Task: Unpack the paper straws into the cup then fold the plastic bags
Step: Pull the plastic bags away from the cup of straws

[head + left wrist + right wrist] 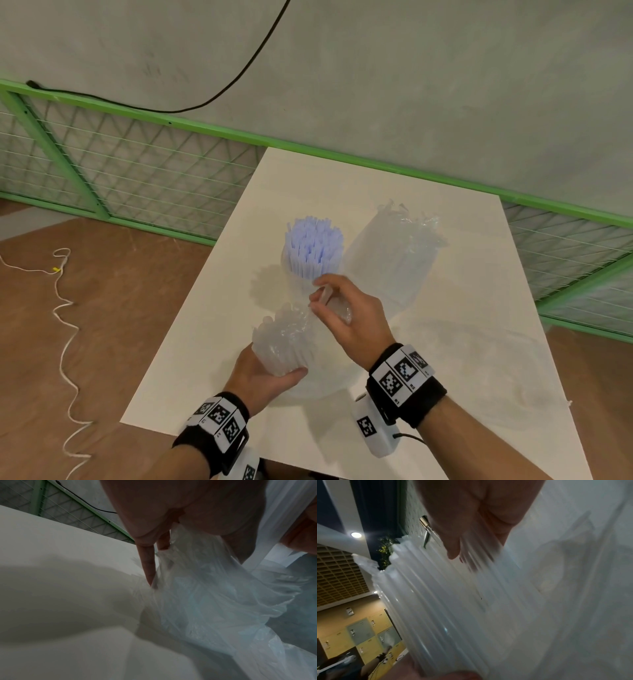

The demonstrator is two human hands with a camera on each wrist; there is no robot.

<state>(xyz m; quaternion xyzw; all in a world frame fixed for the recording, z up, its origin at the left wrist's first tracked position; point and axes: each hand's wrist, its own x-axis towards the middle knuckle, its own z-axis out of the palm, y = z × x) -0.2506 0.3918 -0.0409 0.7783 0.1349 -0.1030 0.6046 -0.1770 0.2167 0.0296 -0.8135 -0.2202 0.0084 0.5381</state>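
Observation:
A clear cup (298, 274) packed with upright pale blue-white paper straws (313, 245) stands mid-table. Just in front of it my left hand (274, 373) grips a bundle of white straws (281, 337) still wrapped in its clear plastic bag; the bag's loose lower part (214, 595) hangs under my palm. My right hand (317, 294) is above the bundle's top end and pinches a few straws (327, 297) between thumb and fingers. In the right wrist view the bundle (453, 601) fills the frame under my fingers (453, 550).
A second clear bag of straws (394, 253) lies right of the cup. A flat, near-invisible plastic bag (479, 370) lies on the white table (205, 359) at the right. A green mesh fence (137, 171) runs behind; a white cord (65, 325) lies on the brown floor.

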